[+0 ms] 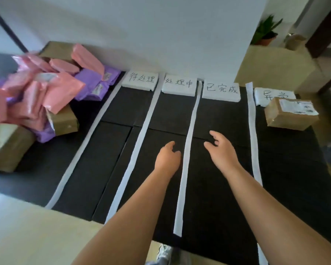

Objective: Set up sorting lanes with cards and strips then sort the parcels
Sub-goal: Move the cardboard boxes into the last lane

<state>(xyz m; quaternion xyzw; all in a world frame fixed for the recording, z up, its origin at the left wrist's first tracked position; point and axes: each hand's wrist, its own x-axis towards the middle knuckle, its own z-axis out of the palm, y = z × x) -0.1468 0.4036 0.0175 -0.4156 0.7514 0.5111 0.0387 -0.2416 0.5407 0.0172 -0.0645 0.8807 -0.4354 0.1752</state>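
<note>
1. Both hands are held out over the black mat [103, 169]. They sit on either side of the third strip [188, 150], the left hand [167, 155] at its nine o'clock and the right hand [221, 150] at its three o'clock.
2. The left hand's fingers are loosely curled and hold nothing. The right hand is slack, thumb apart from the fingers, and also holds nothing.
3. Four white strips [138, 142] run up the mat from six o'clock toward twelve o'clock, splitting it into lanes.
4. Four white cards [179, 86] with handwritten characters lie across the twelve o'clock end, one heading each lane.
5. A brown box [290, 113] with a label on top lies in the rightmost lane. It covers part of the fourth card [271, 94] and is at two o'clock from the right hand, well apart from it.
6. The pile of parcels [36, 96], pink and purple bags over brown boxes, lies at ten o'clock from the left hand. It is beyond the first strip and well out of either hand's hold.
7. A potted plant [266, 31] stands far off at one o'clock.
</note>
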